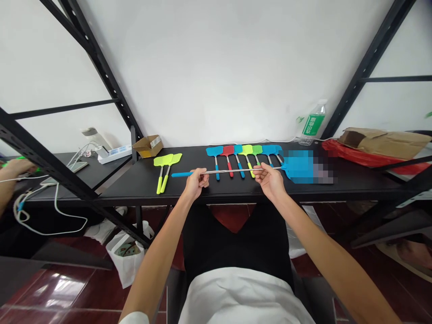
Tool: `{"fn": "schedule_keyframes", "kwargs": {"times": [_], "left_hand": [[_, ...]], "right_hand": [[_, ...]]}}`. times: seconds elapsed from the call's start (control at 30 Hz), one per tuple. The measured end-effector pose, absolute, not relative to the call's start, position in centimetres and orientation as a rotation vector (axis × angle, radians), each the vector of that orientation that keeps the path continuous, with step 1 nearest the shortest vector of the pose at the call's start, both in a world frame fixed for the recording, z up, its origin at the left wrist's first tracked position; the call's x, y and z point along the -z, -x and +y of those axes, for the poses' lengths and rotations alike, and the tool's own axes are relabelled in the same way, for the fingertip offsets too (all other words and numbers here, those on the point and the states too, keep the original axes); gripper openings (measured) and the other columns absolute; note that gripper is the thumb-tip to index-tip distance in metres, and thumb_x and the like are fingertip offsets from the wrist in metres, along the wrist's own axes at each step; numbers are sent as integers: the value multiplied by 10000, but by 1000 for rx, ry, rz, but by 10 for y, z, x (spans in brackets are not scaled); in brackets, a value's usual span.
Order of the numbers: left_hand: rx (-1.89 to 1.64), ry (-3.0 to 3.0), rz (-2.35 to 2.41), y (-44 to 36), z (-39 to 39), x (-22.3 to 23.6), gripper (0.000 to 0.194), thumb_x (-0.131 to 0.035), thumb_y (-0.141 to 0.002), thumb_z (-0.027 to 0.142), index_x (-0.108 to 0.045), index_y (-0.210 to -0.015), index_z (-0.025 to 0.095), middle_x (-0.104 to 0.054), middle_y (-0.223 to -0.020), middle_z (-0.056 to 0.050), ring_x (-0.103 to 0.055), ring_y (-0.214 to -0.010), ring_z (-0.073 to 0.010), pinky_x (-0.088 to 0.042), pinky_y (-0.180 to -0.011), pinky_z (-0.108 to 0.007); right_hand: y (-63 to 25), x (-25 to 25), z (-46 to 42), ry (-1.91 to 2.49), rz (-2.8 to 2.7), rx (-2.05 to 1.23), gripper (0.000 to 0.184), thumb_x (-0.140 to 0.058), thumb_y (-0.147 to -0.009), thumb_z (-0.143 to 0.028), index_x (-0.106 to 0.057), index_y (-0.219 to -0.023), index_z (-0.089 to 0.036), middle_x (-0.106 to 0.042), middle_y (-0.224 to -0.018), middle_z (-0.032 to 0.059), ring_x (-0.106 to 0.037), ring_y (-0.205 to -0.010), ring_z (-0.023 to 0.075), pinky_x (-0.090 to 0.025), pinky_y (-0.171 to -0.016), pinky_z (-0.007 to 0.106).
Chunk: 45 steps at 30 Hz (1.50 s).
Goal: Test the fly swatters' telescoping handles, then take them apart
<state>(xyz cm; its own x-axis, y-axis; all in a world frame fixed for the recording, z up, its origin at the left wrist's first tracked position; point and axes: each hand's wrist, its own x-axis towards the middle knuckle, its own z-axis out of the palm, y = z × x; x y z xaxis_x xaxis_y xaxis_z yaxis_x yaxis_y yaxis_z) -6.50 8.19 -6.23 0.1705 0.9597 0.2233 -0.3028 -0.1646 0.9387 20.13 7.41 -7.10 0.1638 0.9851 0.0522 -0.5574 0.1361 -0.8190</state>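
A blue fly swatter [182, 174] with a drawn-out thin metal shaft lies level across both hands, above the front of the black table. My left hand [196, 183] is closed around the shaft just beside the blue handle. Farther along, near the blue head, my right hand [270, 182] pinches the shaft; part of that head is blurred out. Behind the shaft, several short swatters lie in a row, among them a red swatter [228, 151] and a green swatter [257, 150]. Two yellow-green swatters [163, 160] overlap to the left of my left hand.
A small open cardboard box [147, 146] and a white power strip [116, 153] are at the left. The clear bottle [313, 123] with a green label stands at the back right, near brown packaging [384, 143] on red plastic. Black rack posts [101, 63] flank the table. Another person's hand [18, 167] shows far left.
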Motion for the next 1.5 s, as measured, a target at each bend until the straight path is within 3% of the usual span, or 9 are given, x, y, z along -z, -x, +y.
{"fn": "schedule_keyframes", "kwargs": {"times": [0.23, 1.5], "left_hand": [[-1428, -1128, 767, 67, 83, 63, 392, -566, -790, 317, -450, -440, 185, -215, -374, 74, -205, -350, -52, -234, -427, -237], [-1465, -1174, 748, 61, 77, 60, 374, -588, -824, 346, -519, -497, 179, -298, -389, 55, -289, -392, -73, -317, -482, -251]], "right_hand": [[-198, 69, 73, 748, -581, -1185, 207, -686, -803, -268, -692, -632, -152, -675, -537, 68, -541, -438, 96, -394, -416, 206], [-196, 69, 71, 683, -687, -1196, 242, -712, -777, -372, -692, -664, -159, -592, -520, 27, -499, -459, 105, -377, -424, 229]]}}
